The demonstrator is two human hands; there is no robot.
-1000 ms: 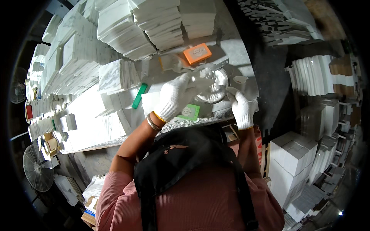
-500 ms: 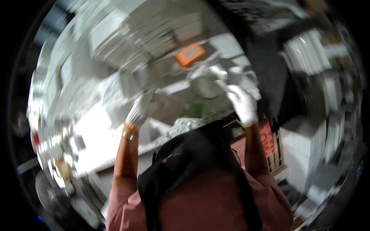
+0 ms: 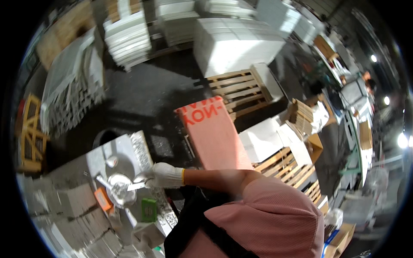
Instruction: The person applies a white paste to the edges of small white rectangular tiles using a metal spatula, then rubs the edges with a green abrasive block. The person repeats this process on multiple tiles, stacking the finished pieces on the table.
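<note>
One gloved hand (image 3: 165, 175) shows, at about 8 o'clock from centre, and the turned view will not let you tell which of yours it is; the other is out of sight. Its fingers are closed on a thin flat metal strip (image 3: 134, 185), which points toward 9 o'clock and touches the round shiny metal part (image 3: 121, 190) on the grey bench (image 3: 75, 170). Progress, as a judgement: you are mid-step, the strip on the part, nothing lifted off or set aside; whether the fitting is finished cannot be told. Glove: white knit, yellowish cuff. Round part: bright, reflective, dished, with a stub at its 10 o'clock side. A small orange block (image 3: 103, 198) lies just beside the part at 8 o'clock, a green flat box (image 3: 149, 209) at 4 o'clock. Pink ribbed sleeve, dark apron strap. Beyond, at 12 o'clock, stacks of white foam blocks (image 3: 234, 43) and a bare wooden pallet (image 3: 234, 91); a pink cardboard sheet (image 3: 213, 133) leans close to your arm.
</note>
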